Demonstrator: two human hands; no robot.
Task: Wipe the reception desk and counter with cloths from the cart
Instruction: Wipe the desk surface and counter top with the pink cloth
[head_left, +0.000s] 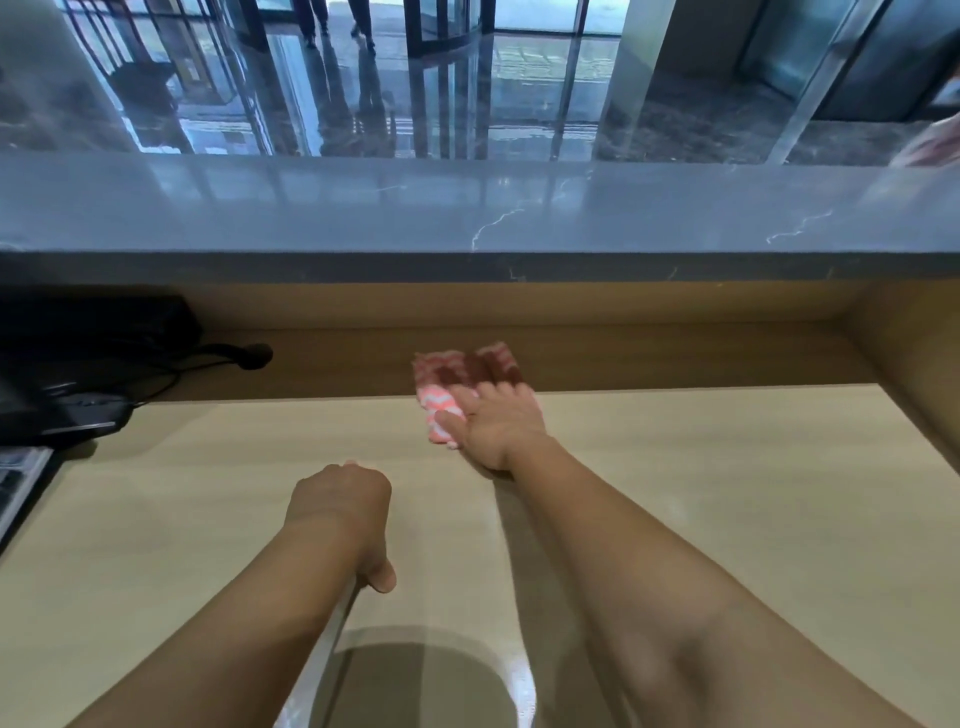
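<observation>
A pink and white zigzag cloth (447, 387) lies at the back of the light wooden desk (701, 493), partly up against the wooden back wall. My right hand (498, 423) presses flat on the cloth with straight fingers. My left hand (345, 506) rests on the desk nearer to me, its fingers bent under and hidden, thumb pointing back toward me. Above the desk runs the grey marble counter (467, 208).
Black equipment with cables (88, 364) stands at the desk's back left, and a keyboard edge (15, 483) shows at the far left. Another pink cloth (930, 143) sits on the counter's far right. A glossy lobby floor lies beyond.
</observation>
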